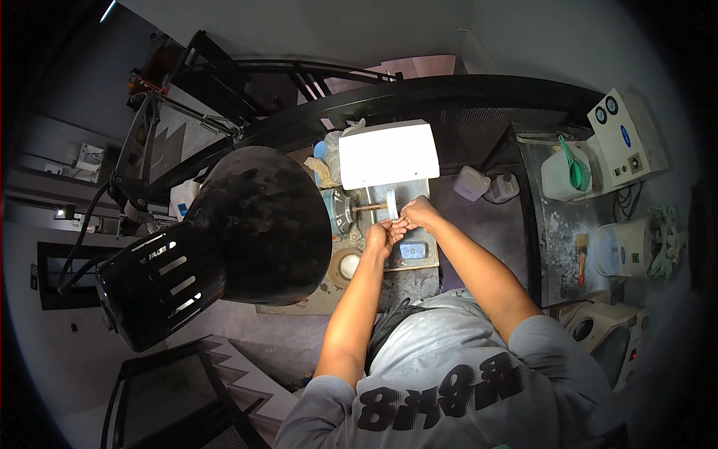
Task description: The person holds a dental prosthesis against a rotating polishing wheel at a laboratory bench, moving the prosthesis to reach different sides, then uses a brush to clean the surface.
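Both my hands meet at a pale wheel [391,204] on the shaft of a bench polishing machine [339,211]. My left hand [384,237] is just below the wheel, its fingers closed in a pinch. Close against it from the right, my right hand [421,212] is also closed, fingertips by the wheel's edge. Whatever they pinch is too small and covered to name. A light blue block [413,249] lies near my hands in the metal tray [428,188]. Over the tray stands a brightly lit white hood [389,153].
A large black lamp [262,224] hangs close on the left. Beside the machine are a round bowl [346,266] and a crumpled cloth [321,172]. The right bench holds a brush [582,258], a white container [562,176] with a green strainer, and a gauged device [624,142].
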Demonstrator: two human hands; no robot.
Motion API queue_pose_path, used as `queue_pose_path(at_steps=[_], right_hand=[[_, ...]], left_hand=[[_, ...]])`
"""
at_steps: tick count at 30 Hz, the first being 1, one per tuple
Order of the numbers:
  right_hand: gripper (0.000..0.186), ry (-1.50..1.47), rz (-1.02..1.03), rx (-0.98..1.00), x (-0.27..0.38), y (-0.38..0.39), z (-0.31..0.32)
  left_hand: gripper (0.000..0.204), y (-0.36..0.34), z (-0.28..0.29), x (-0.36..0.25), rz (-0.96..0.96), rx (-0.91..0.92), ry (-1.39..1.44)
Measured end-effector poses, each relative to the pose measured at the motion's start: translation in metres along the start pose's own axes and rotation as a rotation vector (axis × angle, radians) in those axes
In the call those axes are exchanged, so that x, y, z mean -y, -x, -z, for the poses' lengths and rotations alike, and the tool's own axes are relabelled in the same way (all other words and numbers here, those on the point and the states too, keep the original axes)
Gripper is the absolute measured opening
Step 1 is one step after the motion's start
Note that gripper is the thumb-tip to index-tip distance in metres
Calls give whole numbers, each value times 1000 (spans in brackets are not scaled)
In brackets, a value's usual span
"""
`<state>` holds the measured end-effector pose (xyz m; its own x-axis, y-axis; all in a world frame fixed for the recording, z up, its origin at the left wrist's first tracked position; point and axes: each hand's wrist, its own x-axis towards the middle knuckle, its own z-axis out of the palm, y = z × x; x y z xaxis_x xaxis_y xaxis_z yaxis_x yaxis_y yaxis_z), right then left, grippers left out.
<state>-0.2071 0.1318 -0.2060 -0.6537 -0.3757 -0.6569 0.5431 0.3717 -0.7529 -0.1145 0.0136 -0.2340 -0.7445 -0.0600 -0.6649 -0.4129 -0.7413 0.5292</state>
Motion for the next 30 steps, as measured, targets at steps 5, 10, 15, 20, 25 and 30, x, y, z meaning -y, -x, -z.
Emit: queue_pose_path(at_steps=[5, 10, 15, 20, 25, 30], right_hand=[[11, 17, 13, 13, -3, -4, 2], [10, 0, 13, 12, -7, -8, 2], [10, 5, 1, 32, -7, -9, 1], [12, 11, 5, 10, -7, -8, 2], [12, 31, 4, 22, -3, -3, 2], [12, 38, 18, 23, -3, -1, 3]], left_hand=[[25, 0, -1, 0, -4, 8, -8], [25, -2, 0, 1, 2, 21, -6], [25, -3, 4, 2, -5, 18, -7], [24, -2, 1, 1, 5, 42, -3], [23, -2, 1, 1, -2, 18, -8], [26, 1, 0, 0, -6, 22, -50]])
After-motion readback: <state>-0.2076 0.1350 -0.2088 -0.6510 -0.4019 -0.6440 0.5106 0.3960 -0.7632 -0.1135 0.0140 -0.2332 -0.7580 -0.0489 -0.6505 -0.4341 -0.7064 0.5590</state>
